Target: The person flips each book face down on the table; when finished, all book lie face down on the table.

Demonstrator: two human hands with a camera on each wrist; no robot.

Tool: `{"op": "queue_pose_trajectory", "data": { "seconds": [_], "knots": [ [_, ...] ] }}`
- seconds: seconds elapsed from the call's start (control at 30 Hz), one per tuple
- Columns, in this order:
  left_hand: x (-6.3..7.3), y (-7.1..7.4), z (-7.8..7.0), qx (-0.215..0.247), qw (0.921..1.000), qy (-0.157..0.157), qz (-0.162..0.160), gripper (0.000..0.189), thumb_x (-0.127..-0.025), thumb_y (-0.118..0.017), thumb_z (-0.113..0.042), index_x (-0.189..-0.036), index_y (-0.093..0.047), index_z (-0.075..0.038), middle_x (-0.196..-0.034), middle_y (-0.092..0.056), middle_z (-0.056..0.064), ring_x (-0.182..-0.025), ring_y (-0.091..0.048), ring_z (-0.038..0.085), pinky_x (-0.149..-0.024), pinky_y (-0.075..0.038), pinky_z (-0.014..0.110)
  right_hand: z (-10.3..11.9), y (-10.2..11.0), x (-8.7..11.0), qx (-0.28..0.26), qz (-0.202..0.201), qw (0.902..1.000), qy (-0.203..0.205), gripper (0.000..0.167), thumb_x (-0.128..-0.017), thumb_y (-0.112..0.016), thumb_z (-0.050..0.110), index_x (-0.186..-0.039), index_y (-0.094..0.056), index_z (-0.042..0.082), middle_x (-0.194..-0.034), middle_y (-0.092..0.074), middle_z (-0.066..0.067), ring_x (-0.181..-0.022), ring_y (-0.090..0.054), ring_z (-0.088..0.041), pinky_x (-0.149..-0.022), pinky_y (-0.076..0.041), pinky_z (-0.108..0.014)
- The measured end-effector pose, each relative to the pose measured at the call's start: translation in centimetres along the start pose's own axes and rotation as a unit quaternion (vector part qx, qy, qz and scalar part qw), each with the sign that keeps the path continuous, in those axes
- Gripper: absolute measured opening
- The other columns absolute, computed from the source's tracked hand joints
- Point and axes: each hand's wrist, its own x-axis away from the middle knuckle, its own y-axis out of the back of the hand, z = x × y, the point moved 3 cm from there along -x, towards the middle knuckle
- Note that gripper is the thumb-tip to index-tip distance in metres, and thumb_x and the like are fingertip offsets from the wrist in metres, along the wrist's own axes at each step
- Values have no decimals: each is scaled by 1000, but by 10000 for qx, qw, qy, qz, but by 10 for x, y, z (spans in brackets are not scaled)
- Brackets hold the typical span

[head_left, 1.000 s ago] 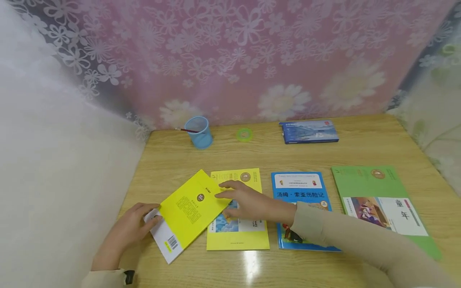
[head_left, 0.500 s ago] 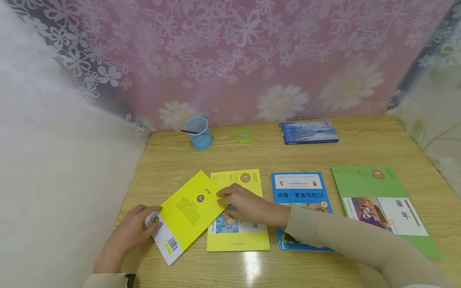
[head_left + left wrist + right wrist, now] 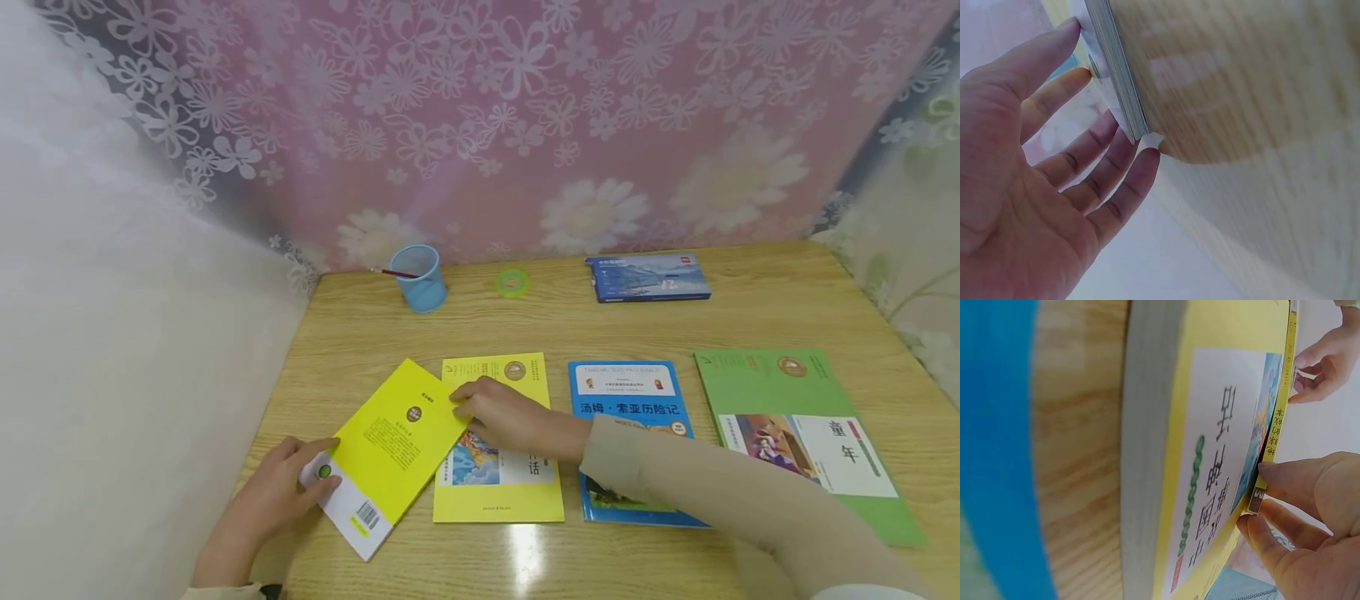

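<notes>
A yellow book (image 3: 401,437), its back cover up with a white barcode strip at the lower left, lies turned askew and overlaps the left edge of a second yellow book (image 3: 498,502). At its lower-left edge my left hand (image 3: 273,492) holds it, thumb on the cover; the left wrist view shows its page block (image 3: 1119,69) edge-on beside the fingers. My right hand (image 3: 510,417) pinches the right corner, above the second book. In the right wrist view the thumb and fingers are at the end of the lettered spine (image 3: 1275,434).
A blue book (image 3: 622,387), partly under the right forearm, and a green book (image 3: 772,379) lie to the right. Along the back stand a blue mesh pencil cup (image 3: 423,292), a green tape roll (image 3: 512,283) and a blue box (image 3: 652,279). A white wall (image 3: 135,333) rises at left.
The right hand's fingers have closed in on the corner of the yellow book. That book has turned slightly, its top corner shifting left. The left hand stays at its edge.
</notes>
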Motion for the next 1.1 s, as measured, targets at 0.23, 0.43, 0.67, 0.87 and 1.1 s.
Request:
{"op": "queue_pose_trajectory", "data": {
  "seconds": [0.23, 0.43, 0.67, 0.87, 1.1],
  "knots": [
    [13, -1, -4, -25, 9995, 235, 187, 65, -85, -87, -45, -143, -66, -23, -110, -59, 6, -93, -49, 16, -76, -48, 25, -1, 0, -13, 129, 92, 9999, 0, 29, -98, -74, 10, -127, -76, 8, -149, -64, -9, -138, -60, -28, -115, -52, -36],
    [25, -4, -11, 4, 9989, 399, 266, 84, -80, -86, -59, -149, -61, -18, -126, -58, 13, -111, -53, 28, -89, -54, 42, -3, -2, -23, 210, 172, 9996, 68, 26, -100, -73, 15, -125, -76, 8, -153, -60, -11, -142, -57, -30, -118, -50, -38],
    [32, -9, -14, -173, 9976, 632, 241, 99, -76, -83, -70, -153, -55, -14, -136, -54, 19, -119, -50, 35, -93, -56, 49, -3, -7, -36, 559, 289, 9975, 318, 38, -102, -72, 26, -137, -70, 10, -158, -54, -12, -139, -56, -28, -117, -49, -35],
    [37, -11, -21, -229, 9955, 850, 344, 116, -72, -78, -81, -157, -48, -7, -139, -50, 23, -121, -48, 38, -94, -54, 50, -2, -8, -46, 737, 529, 9947, 473, 51, -101, -71, 36, -147, -63, 13, -164, -47, -14, -140, -51, -28, -118, -46, -37],
    [41, -13, -28, -299, 9942, 973, 341, 121, -72, -77, -82, -155, -46, -1, -136, -49, 26, -117, -47, 39, -91, -53, 51, -1, -11, -61, 948, 778, 9896, 750, 60, -101, -69, 46, -152, -58, 17, -168, -41, -16, -143, -46, -29, -119, -45, -38]
  ]
}}
